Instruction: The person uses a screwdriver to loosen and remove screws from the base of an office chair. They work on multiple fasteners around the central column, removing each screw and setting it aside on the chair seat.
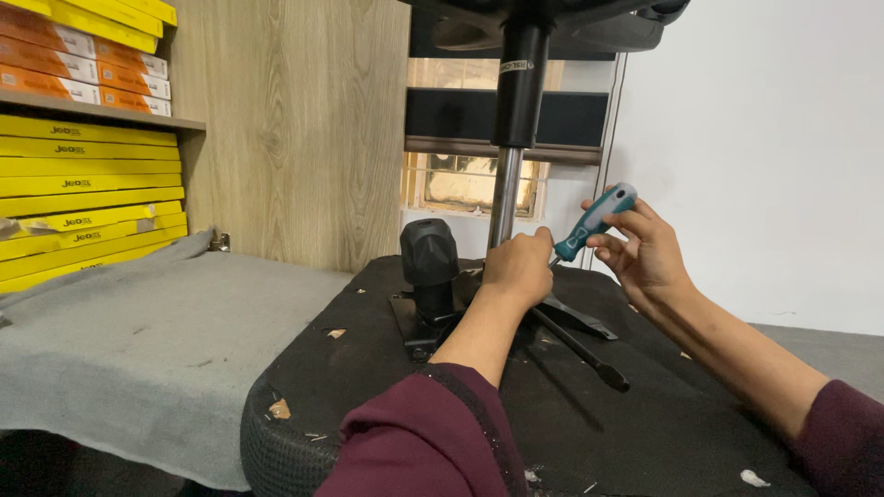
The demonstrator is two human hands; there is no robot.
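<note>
An upturned office chair seat (pixel 368 368) with a black underside lies before me, its chrome and black gas column (pixel 508 166) rising upward. My right hand (pixel 645 250) grips a screwdriver (pixel 594 221) with a teal and grey handle, its tip angled down toward the column's foot. My left hand (pixel 517 269) is closed in a fist at the base of the column, over the metal mechanism plate (pixel 414 322). A black knob (pixel 428 253) stands just left of my left hand. A thin black lever (pixel 580 350) runs out to the right across the seat.
A grey cloth-covered bench (pixel 147 340) lies to the left. Yellow and orange flat boxes (pixel 87 184) fill shelves at far left. A wood panel (pixel 295 129) and a window (pixel 474 179) stand behind; a white wall (pixel 755 138) is on the right.
</note>
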